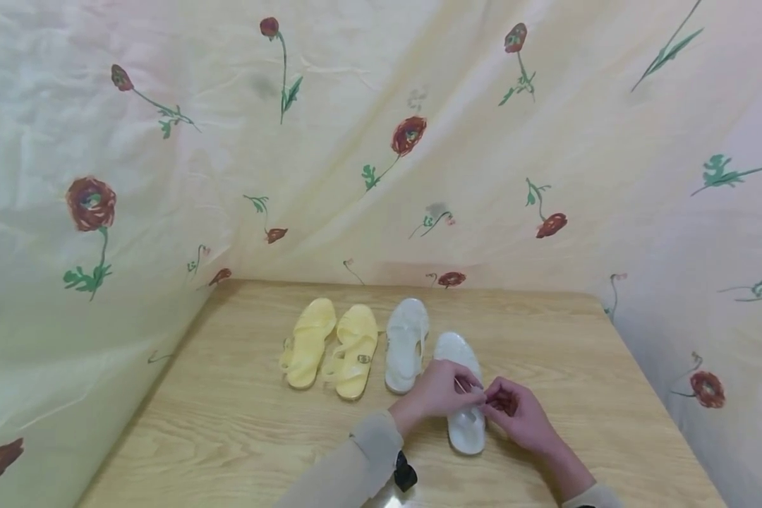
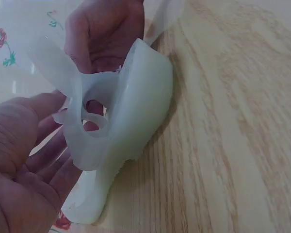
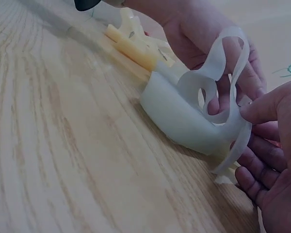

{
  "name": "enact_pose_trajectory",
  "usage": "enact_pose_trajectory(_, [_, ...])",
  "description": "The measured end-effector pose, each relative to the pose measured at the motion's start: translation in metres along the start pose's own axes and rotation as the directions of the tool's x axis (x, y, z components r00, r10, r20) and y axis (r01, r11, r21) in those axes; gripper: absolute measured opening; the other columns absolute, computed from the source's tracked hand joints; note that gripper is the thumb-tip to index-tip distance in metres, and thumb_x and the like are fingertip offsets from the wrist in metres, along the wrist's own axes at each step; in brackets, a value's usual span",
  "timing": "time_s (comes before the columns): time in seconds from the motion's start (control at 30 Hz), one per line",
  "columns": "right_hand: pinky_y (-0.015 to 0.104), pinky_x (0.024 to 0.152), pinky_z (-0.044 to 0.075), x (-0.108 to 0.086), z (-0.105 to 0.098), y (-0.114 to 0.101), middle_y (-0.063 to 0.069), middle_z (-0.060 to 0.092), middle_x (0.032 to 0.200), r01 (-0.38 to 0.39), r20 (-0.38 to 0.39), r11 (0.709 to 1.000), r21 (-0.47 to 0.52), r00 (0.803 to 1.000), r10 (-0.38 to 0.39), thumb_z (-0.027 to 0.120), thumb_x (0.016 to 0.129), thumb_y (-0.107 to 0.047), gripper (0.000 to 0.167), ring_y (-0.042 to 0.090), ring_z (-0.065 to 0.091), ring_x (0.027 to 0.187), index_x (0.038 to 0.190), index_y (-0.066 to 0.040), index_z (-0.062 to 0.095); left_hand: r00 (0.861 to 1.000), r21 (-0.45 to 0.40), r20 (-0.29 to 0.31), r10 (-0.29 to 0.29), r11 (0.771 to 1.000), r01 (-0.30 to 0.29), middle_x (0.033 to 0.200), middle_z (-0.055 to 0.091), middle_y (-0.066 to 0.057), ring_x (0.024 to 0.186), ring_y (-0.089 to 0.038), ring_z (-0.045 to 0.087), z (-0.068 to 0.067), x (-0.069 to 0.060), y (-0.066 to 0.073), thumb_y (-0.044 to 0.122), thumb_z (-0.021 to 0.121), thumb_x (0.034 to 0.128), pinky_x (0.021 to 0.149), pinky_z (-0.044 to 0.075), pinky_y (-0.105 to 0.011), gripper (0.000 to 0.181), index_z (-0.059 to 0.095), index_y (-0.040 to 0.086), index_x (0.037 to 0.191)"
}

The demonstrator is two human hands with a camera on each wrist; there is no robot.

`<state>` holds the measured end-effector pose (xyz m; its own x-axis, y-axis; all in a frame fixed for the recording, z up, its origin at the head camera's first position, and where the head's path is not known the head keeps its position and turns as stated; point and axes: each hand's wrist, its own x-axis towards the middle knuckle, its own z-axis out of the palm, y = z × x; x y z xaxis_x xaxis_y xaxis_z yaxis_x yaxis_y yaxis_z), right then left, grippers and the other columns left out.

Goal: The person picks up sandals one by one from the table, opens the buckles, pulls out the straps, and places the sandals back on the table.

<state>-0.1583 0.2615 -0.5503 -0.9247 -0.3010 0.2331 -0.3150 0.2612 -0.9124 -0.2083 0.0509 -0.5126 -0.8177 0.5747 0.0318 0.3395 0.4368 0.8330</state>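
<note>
A translucent white sandal (image 1: 466, 434) sits sole-down on the wooden table between both hands. My left hand (image 1: 434, 389) comes in from its left and pinches the ankle strap over the sandal. From the right, my right hand (image 1: 522, 418) pinches the strap's other part, fingertips almost touching the left ones. The right wrist view has the thumb of the right hand (image 3: 283, 141) pressed on the strap (image 3: 240, 121), which loops upward. Seen from the left wrist, the sandal's sole side (image 2: 148, 87) faces the camera. Whether the strap is fastened I cannot tell.
Left of the worked sandal lies its white mate (image 1: 406, 346). Further left are two yellow sandals, one (image 1: 311, 342) beside the other (image 1: 358, 353). A small black object (image 1: 405, 473) is near the left sleeve. Flower-printed cloth (image 1: 330, 155) surrounds the table (image 1: 216, 423) behind and at the sides.
</note>
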Motion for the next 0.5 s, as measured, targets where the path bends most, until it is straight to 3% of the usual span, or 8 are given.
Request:
enact_pose_trajectory(0.2, [0.023, 0.073, 0.059, -0.001, 0.000, 0.002, -0.007, 0.075, 0.097, 0.010, 0.009, 1.000, 0.002, 1.000, -0.010, 0.072, 0.092, 0.009, 0.013, 0.003, 0.070, 0.084, 0.098, 0.002, 0.064, 1.000, 0.029, 0.018, 0.003, 1.000, -0.004, 0.087, 0.081, 0.010, 0.068, 0.011, 0.056, 0.001, 0.000, -0.003, 0.022, 0.079, 0.0971, 0.066, 0.049, -0.009, 0.010, 0.085, 0.015, 0.099])
enact_pose_trajectory(0.5, [0.021, 0.075, 0.060, -0.003, 0.003, 0.002, 0.000, 0.076, 0.098, 0.037, -0.026, 0.999, -0.002, 0.999, -0.037, 0.072, 0.093, 0.009, 0.012, 0.003, 0.070, 0.086, 0.100, 0.003, 0.064, 0.996, -0.168, -0.051, -0.069, 0.984, 0.060, 0.085, 0.083, 0.004, 0.069, 0.009, 0.065, 0.004, -0.001, -0.016, 0.022, 0.077, 0.0989, 0.069, 0.055, -0.012, 0.014, 0.085, 0.010, 0.100])
